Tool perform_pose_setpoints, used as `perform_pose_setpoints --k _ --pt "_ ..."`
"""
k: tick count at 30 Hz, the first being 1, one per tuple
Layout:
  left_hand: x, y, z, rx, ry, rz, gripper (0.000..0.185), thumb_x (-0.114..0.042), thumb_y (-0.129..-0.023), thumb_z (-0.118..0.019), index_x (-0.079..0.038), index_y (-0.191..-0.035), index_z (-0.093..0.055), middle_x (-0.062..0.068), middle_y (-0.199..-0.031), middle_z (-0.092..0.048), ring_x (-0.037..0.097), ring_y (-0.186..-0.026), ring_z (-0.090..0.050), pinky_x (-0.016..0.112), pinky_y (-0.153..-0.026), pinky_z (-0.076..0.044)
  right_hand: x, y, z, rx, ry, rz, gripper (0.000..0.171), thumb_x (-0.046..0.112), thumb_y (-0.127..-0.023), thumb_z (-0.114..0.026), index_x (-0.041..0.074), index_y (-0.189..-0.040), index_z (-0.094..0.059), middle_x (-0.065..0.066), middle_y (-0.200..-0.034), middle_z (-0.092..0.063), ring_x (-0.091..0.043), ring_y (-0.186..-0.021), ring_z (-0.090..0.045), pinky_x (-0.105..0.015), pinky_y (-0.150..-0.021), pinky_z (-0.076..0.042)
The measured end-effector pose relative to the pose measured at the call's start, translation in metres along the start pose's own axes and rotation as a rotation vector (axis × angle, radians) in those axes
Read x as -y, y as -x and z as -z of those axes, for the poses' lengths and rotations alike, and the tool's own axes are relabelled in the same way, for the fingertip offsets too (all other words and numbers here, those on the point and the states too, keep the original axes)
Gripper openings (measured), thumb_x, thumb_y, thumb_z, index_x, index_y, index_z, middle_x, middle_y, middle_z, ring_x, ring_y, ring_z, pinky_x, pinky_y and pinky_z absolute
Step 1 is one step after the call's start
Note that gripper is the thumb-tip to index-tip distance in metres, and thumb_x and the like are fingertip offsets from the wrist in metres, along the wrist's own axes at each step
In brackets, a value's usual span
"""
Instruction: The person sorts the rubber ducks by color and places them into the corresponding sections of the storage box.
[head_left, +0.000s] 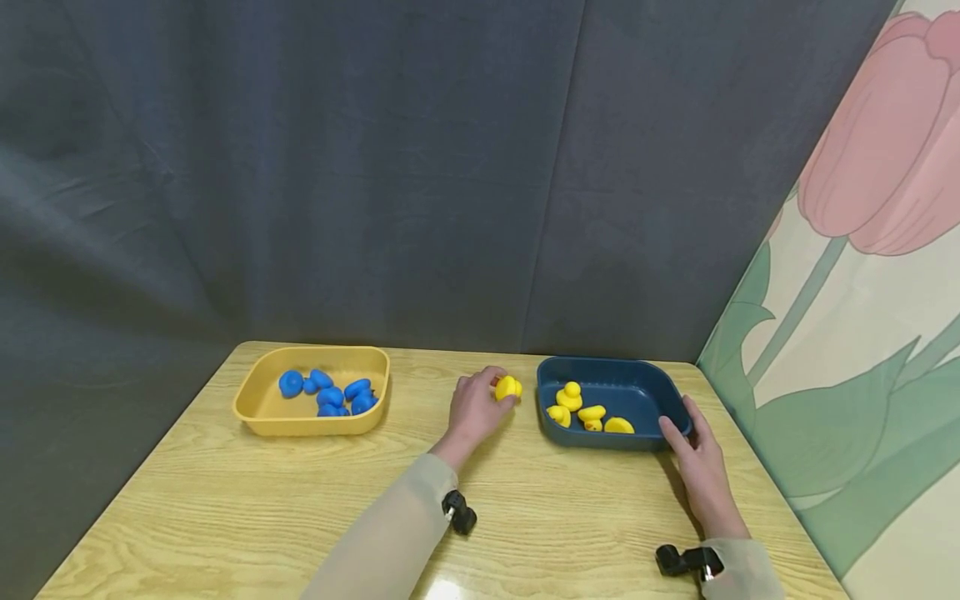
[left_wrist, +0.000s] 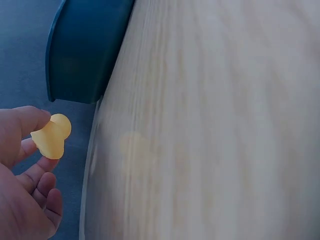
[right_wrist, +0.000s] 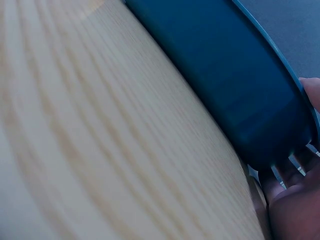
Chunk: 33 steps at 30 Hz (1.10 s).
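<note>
My left hand [head_left: 478,407] pinches a yellow toy duck [head_left: 507,388] between thumb and fingers, just left of the dark blue bin [head_left: 643,379]. In the left wrist view the duck [left_wrist: 52,137] shows its rounded head and body, with the thumb on top. My right hand [head_left: 701,462] holds the bin's right end, thumb at the rim and fingers along the outer wall. The right wrist view shows those fingers against the end of the bin [right_wrist: 225,75]. Several yellow ducks, one of them a duck [head_left: 569,397] sitting upright, lie inside toward the left and front.
A yellow bin [head_left: 300,427] stands at the back left of the wooden table [head_left: 300,508], with several blue toy ducks [head_left: 330,397] in it. Behind the table hangs a dark curtain [head_left: 390,183]. A wall with a tulip picture [head_left: 870,333] borders the right side.
</note>
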<state>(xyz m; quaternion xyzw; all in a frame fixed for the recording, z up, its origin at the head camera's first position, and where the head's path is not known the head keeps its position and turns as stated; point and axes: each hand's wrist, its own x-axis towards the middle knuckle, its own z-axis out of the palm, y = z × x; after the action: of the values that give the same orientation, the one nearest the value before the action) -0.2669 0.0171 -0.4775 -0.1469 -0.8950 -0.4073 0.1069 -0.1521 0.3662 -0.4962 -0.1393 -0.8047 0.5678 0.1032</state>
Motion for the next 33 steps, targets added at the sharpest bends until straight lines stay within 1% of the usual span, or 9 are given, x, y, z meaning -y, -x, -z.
perform_pose_setpoints --k 4,6,8,16,22,28,33 --pt "-0.001 0.003 0.003 -0.012 0.025 -0.008 0.042 -0.023 -0.095 -0.089 -0.012 -0.134 -0.076 0.006 -0.121 -0.076 0.030 -0.107 -0.059 0.041 -0.088 -0.050 0.000 -0.002 0.001 0.003 -0.005 -0.010 0.086 0.046 -0.115 -0.057 0.025 -0.180 -0.005 -0.005 -0.185 0.001 -0.035 -0.169 0.001 -0.055 -0.135 -0.008" --pt "-0.003 0.005 0.004 -0.018 0.030 -0.007 0.042 -0.024 -0.096 -0.088 -0.013 -0.134 -0.076 0.005 -0.122 -0.076 0.029 -0.107 -0.058 0.040 -0.087 -0.050 0.000 -0.002 0.001 0.007 -0.007 -0.005 0.085 0.044 -0.116 -0.057 0.025 -0.180 -0.004 -0.005 -0.185 0.001 -0.036 -0.169 0.002 -0.056 -0.135 -0.007" --pt "-0.005 0.007 0.006 -0.026 0.042 -0.006 0.042 -0.024 -0.096 -0.089 -0.014 -0.135 -0.075 0.005 -0.122 -0.075 0.029 -0.108 -0.058 0.039 -0.087 -0.049 0.000 -0.002 0.001 0.006 -0.011 -0.003 0.085 0.045 -0.115 -0.058 0.026 -0.179 -0.005 -0.004 -0.185 0.001 -0.034 -0.169 0.002 -0.054 -0.135 -0.007" --pt "-0.015 0.013 0.008 -0.057 0.105 -0.013 0.042 -0.023 -0.097 -0.088 -0.014 -0.135 -0.075 0.004 -0.122 -0.075 0.028 -0.111 -0.058 0.040 -0.089 -0.050 0.002 0.003 0.000 0.002 -0.003 0.023 0.089 0.052 -0.114 -0.057 0.023 -0.180 -0.004 -0.008 -0.185 0.001 -0.037 -0.169 0.002 -0.058 -0.135 -0.006" --pt "-0.025 0.013 0.002 -0.063 0.121 -0.014 0.042 -0.027 -0.098 -0.087 -0.016 -0.137 -0.075 0.001 -0.124 -0.074 0.026 -0.115 -0.058 0.039 -0.092 -0.051 0.002 0.001 -0.001 -0.005 -0.005 0.023 0.087 0.049 -0.115 -0.058 0.023 -0.180 -0.005 -0.007 -0.185 0.000 -0.035 -0.169 0.001 -0.056 -0.135 -0.006" --pt "-0.038 0.015 -0.007 -0.069 0.143 -0.048 0.043 -0.027 -0.098 -0.087 -0.016 -0.138 -0.075 0.001 -0.127 -0.074 0.027 -0.119 -0.058 0.042 -0.097 -0.052 0.001 -0.001 0.000 0.001 -0.009 0.011 0.086 0.045 -0.116 -0.058 0.023 -0.179 -0.005 -0.005 -0.185 0.000 -0.033 -0.169 0.002 -0.053 -0.136 -0.006" --pt "-0.049 0.016 -0.013 -0.053 0.139 -0.064 0.045 -0.028 -0.100 -0.086 -0.016 -0.141 -0.073 0.001 -0.130 -0.074 0.027 -0.121 -0.058 0.043 -0.099 -0.053 0.001 -0.002 0.000 0.004 -0.012 0.003 0.086 0.045 -0.116 -0.057 0.023 -0.179 -0.004 -0.005 -0.185 0.002 -0.033 -0.170 0.003 -0.053 -0.136 -0.006"
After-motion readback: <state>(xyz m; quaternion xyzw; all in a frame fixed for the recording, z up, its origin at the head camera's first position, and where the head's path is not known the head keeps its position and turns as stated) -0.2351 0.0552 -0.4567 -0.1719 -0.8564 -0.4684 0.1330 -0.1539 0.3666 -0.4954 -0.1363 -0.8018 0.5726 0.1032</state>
